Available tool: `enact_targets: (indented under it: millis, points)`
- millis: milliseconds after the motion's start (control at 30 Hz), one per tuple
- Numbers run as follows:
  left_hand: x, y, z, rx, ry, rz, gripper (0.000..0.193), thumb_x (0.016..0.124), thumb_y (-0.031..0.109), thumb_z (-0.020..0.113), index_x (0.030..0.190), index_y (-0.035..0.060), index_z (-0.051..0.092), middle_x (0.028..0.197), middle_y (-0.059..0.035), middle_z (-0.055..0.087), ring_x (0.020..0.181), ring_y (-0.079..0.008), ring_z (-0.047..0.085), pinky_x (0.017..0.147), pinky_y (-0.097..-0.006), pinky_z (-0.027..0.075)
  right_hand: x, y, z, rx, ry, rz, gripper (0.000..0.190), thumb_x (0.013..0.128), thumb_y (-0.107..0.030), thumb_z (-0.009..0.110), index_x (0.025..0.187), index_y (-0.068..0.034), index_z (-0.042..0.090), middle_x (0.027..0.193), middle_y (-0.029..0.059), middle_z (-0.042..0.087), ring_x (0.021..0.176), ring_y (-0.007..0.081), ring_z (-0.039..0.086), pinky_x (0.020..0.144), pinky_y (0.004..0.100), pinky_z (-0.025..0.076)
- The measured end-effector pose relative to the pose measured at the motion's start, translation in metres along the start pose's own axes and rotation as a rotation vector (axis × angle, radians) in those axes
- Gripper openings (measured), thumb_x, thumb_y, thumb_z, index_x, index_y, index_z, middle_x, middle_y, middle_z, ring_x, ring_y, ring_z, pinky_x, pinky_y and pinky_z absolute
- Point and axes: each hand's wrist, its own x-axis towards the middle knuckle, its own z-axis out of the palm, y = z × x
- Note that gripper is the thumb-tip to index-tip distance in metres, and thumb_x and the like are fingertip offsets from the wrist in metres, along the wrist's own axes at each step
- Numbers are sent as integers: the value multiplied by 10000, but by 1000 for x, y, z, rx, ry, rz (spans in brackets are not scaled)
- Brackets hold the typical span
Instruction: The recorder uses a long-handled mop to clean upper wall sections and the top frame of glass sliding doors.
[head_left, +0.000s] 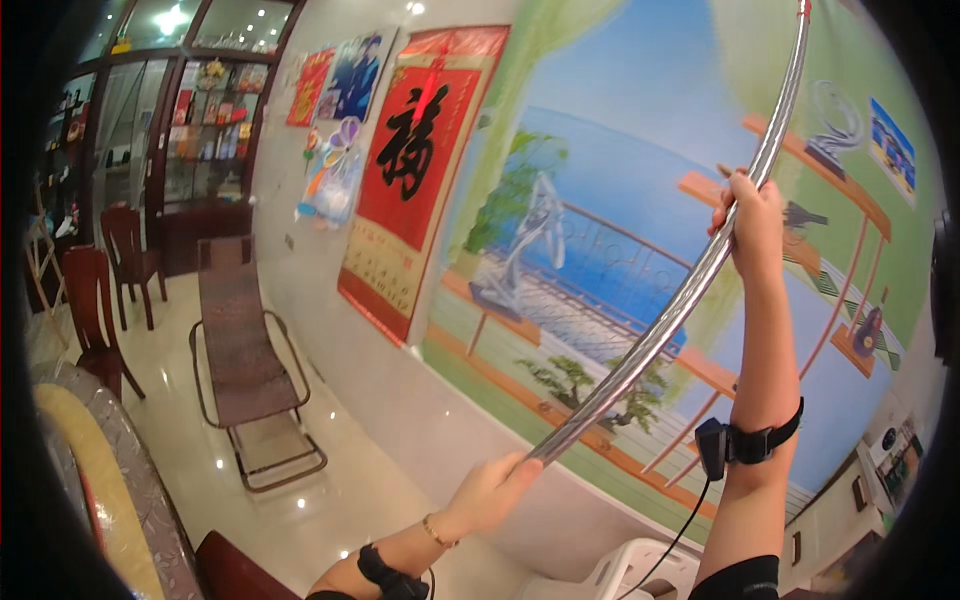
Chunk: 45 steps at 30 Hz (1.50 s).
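Observation:
A long shiny silver pole (651, 334) with a spiralling pattern slants up from lower middle to the upper right, looking bent through the wide lens. Its lower end is inside the closed fingers of my left hand (487, 491). Higher up, my right hand (754, 221) wraps around the shaft. A red part (804, 7) shows at the pole's upper end, near the picture's rim; anything beyond it is out of view. Behind the pole is a wall mural (600, 187) of a sea view with painted shelves. Whether the pole touches the wall, I cannot tell.
A red hanging scroll calendar (424, 172) is on the wall left of the mural. A brown reclining chair (247, 337) and wooden chairs (90, 307) stand on the tiled floor. Below are a white plastic stool (645, 570) and a covered table (142, 465); a black cable (679, 529) hangs from my right arm.

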Motion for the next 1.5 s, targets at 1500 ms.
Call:
enact_targets:
  millis: [1500]
  points:
    - [163, -106, -425, -292, 46, -144, 623, 926, 659, 315, 701, 91, 433, 475, 36, 373, 373, -53, 361, 360, -210, 292, 138, 161, 556, 123, -276, -191, 266, 872, -285, 575, 951, -41, 502, 711, 28, 524, 498, 118, 527, 463, 261, 434]
